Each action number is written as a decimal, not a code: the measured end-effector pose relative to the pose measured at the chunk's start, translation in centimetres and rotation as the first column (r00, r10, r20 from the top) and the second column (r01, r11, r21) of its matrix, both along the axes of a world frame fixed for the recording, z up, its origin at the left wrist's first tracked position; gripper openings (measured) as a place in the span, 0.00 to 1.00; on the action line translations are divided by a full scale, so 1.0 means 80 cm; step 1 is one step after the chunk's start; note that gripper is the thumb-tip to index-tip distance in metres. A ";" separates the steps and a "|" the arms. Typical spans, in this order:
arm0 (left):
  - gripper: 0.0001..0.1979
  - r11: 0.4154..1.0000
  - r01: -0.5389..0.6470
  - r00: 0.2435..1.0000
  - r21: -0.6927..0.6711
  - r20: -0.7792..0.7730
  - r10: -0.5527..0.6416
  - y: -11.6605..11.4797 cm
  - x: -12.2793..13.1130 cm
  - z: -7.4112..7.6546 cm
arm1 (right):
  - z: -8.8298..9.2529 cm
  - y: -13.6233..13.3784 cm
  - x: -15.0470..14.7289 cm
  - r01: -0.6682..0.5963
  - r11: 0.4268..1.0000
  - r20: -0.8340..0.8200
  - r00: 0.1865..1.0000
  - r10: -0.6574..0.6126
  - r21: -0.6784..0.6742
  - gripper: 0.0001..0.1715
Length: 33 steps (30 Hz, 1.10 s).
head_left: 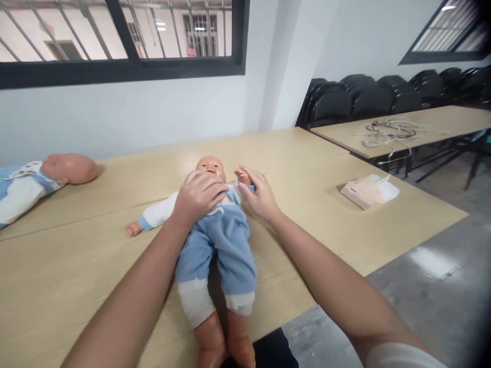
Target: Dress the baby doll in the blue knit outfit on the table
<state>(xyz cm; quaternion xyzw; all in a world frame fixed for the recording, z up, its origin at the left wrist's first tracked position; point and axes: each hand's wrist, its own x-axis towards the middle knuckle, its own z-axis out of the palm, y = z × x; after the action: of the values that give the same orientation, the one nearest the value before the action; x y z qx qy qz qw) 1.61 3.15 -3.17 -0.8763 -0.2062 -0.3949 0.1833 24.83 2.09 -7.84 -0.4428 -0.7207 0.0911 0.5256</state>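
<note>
A baby doll [230, 240] in blue and white clothes lies on its back on the wooden table [291, 286], its bare legs toward me. My left hand [200, 195] rests on the doll's upper chest below its chin, fingers bent and close together over the clothing. On the other side, my right hand [259, 194] is closed around the doll's raised arm near its small hand, thumb on the sleeve. The doll's other arm stretches out to the left on the table.
Another doll [72, 168] lies at the far left. A tissue pack [370, 191] sits on the right part of the table. Cables [395, 133] lie on a farther table, before stacked black chairs [332, 105]. A wall with windows stands behind.
</note>
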 end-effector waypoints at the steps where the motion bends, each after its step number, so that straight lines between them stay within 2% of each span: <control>1: 0.06 1.000 0.010 1.000 0.026 0.013 -0.010 -0.001 -0.001 0.000 | 0.004 -0.003 -0.001 -0.020 1.000 0.085 0.996 0.020 -0.007 0.28; 4: 0.09 0.998 0.022 0.999 0.050 0.045 -0.024 -0.005 -0.002 -0.001 | 0.009 -0.012 -0.005 -0.051 0.997 0.261 0.963 0.065 -0.059 0.28; 8: 0.09 1.000 0.020 0.999 -0.018 0.025 -0.020 -0.005 -0.002 0.003 | 0.015 -0.019 -0.005 -0.163 0.979 0.346 0.918 0.195 -0.119 0.25; 11: 0.07 0.998 -0.010 1.000 -0.056 0.003 0.010 -0.002 -0.004 0.010 | 0.024 -0.024 -0.004 -0.317 0.933 0.278 0.893 0.354 -0.169 0.18; 14: 0.09 0.996 -0.054 0.998 -0.074 -0.034 0.052 0.004 -0.006 0.013 | 0.028 -0.030 -0.010 -0.429 0.885 0.072 0.892 0.447 -0.182 0.17; 16: 0.11 0.992 -0.081 0.994 -0.098 -0.077 0.074 0.008 -0.006 0.014 | 0.026 -0.033 -0.017 -0.432 0.878 -0.133 0.901 0.412 -0.208 0.17; 18: 0.12 0.986 -0.082 0.989 -0.143 -0.135 0.062 0.011 -0.006 0.016 | 0.020 -0.034 -0.023 -0.450 0.850 -0.341 0.872 0.351 -0.276 0.19; 21: 0.11 0.963 -0.085 0.972 -0.255 -0.235 0.023 0.008 -0.007 0.025 | 0.011 -0.032 -0.026 -0.552 0.754 -0.581 0.763 0.285 -0.355 0.20; 23: 0.10 0.935 -0.159 0.958 -0.316 -0.279 0.069 -0.001 -0.007 0.032 | 0.008 -0.029 -0.027 -0.602 0.718 -0.690 0.684 0.238 -0.349 0.20; 26: 0.11 0.888 -0.282 0.933 -0.363 -0.320 0.165 -0.018 -0.005 0.038 | 0.008 -0.027 -0.028 -0.630 0.714 -0.790 0.586 0.180 -0.305 0.19; 28: 0.14 0.874 -0.289 0.930 -0.389 -0.330 0.161 -0.027 0.000 0.036 | 0.010 -0.027 -0.029 -0.637 0.717 -0.824 0.543 0.160 -0.281 0.17; 31: 0.24 0.863 -0.282 0.944 -0.418 -0.281 0.172 -0.032 0.013 0.025 | 0.010 -0.028 -0.033 -0.629 0.732 -0.835 0.528 0.156 -0.261 0.17; 33: 0.25 0.853 -0.296 0.953 -0.431 -0.189 0.235 -0.031 0.024 0.017 | 0.010 -0.028 -0.034 -0.611 0.746 -0.828 0.541 0.148 -0.265 0.17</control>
<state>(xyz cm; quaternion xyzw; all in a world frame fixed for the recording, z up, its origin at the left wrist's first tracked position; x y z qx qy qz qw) 3.51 0.68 -1.85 -0.8814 -0.3996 -0.2488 0.0392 22.12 -0.19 -7.07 -0.3108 -0.4549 0.5799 0.6001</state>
